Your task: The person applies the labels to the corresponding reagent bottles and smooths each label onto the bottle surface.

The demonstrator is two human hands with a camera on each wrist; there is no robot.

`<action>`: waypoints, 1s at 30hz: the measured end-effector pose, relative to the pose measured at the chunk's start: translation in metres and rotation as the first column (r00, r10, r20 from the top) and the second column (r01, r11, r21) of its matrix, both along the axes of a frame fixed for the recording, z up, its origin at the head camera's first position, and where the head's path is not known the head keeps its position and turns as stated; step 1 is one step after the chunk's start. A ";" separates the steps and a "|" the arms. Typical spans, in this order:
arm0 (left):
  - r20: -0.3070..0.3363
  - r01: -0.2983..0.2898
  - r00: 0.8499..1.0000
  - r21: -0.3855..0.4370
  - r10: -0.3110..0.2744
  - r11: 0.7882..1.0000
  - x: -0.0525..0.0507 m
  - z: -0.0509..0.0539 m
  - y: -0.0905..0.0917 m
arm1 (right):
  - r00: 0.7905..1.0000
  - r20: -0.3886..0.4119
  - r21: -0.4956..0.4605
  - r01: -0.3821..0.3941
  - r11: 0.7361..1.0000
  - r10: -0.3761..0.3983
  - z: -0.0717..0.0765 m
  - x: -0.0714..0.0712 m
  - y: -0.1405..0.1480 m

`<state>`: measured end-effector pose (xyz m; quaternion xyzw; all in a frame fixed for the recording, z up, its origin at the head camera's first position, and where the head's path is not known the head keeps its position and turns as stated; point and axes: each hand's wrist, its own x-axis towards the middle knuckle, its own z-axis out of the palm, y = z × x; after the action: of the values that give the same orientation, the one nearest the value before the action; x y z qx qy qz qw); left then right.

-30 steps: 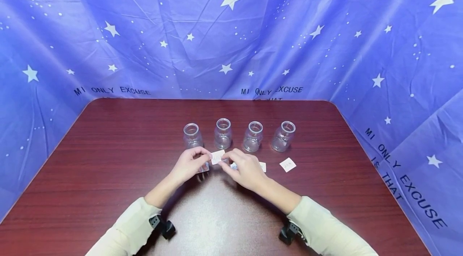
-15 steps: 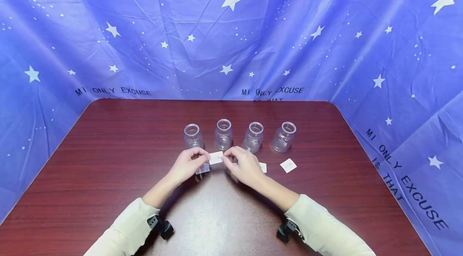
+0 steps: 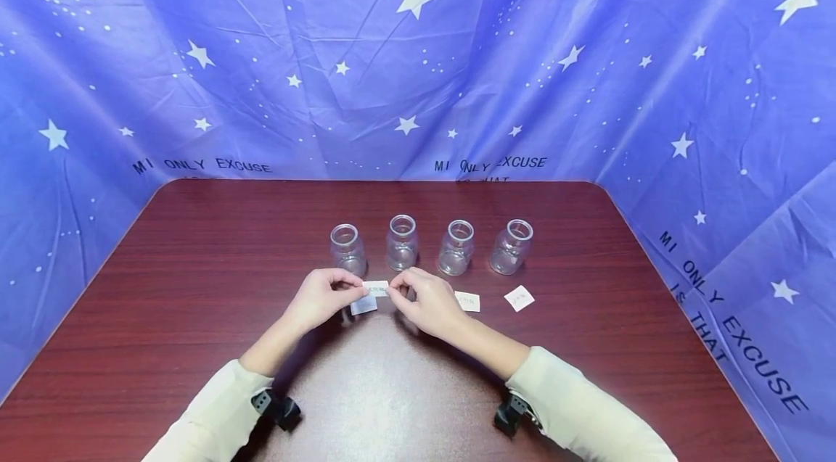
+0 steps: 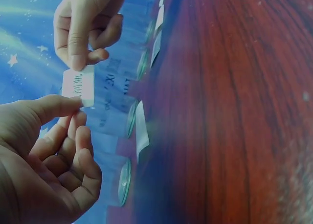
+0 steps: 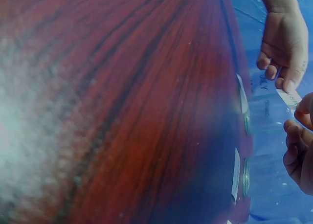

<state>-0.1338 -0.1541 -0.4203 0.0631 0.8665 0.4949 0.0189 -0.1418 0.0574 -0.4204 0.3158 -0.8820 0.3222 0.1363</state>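
Observation:
A small white paper label (image 3: pixel 375 289) with handwriting on it is stretched between both hands above the table. My left hand (image 3: pixel 323 299) pinches its left end between thumb and fingertips, and my right hand (image 3: pixel 427 302) pinches the right end. The left wrist view shows the writing on the label (image 4: pixel 78 84) facing the camera, thumbs on its two edges. Just behind the left hand stands the leftmost clear glass jar (image 3: pixel 347 248). Another label (image 3: pixel 363 304) lies below the held one, partly covered by it.
Three more open glass jars stand in the row: one (image 3: pixel 402 244) behind the hands, one (image 3: pixel 455 248) right of it, and one (image 3: pixel 511 248) at the right end. Written labels lie in front, one (image 3: pixel 468 301) partly behind the right hand, another (image 3: pixel 519 298) farther right.
Both hands have shifted left with the label, which now lies level rather than slanted. More of the label lying beneath it and of the one by the right hand shows.

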 end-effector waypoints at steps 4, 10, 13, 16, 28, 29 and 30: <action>-0.002 -0.032 0.999 -0.033 0.032 0.999 0.000 0.002 -0.006 | 0.999 -0.042 0.067 0.003 0.998 0.000 0.000 -0.002 -0.007; 0.028 -0.062 0.998 -0.028 0.063 0.998 0.000 0.002 -0.015 | 0.999 -0.036 0.073 0.009 0.997 -0.007 0.001 -0.008 -0.018; 0.028 -0.073 0.997 -0.024 0.073 0.997 -0.002 0.001 -0.018 | 1.000 -0.005 0.067 0.016 0.998 -0.016 0.001 -0.012 -0.023; 0.039 -0.076 0.996 -0.014 0.077 0.997 -0.003 0.001 -0.021 | 0.999 0.024 0.064 0.024 0.998 -0.026 -0.001 -0.015 -0.028; 0.003 -0.138 0.990 -0.076 0.139 0.987 -0.006 0.000 -0.029 | 0.998 -0.005 0.106 0.066 0.992 -0.065 -0.010 -0.025 -0.043; 0.002 -0.141 0.990 -0.075 0.142 0.987 -0.007 0.000 -0.029 | 0.998 -0.001 0.106 0.067 0.992 -0.067 -0.010 -0.025 -0.044; 0.000 -0.144 0.990 -0.075 0.144 0.987 -0.007 0.000 -0.029 | 0.998 0.003 0.105 0.068 0.992 -0.068 -0.010 -0.025 -0.044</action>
<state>-0.1409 -0.1830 -0.4198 -0.0016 0.8867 0.4621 -0.0123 -0.1673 0.0133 -0.4304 0.2912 -0.9084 0.2715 0.1275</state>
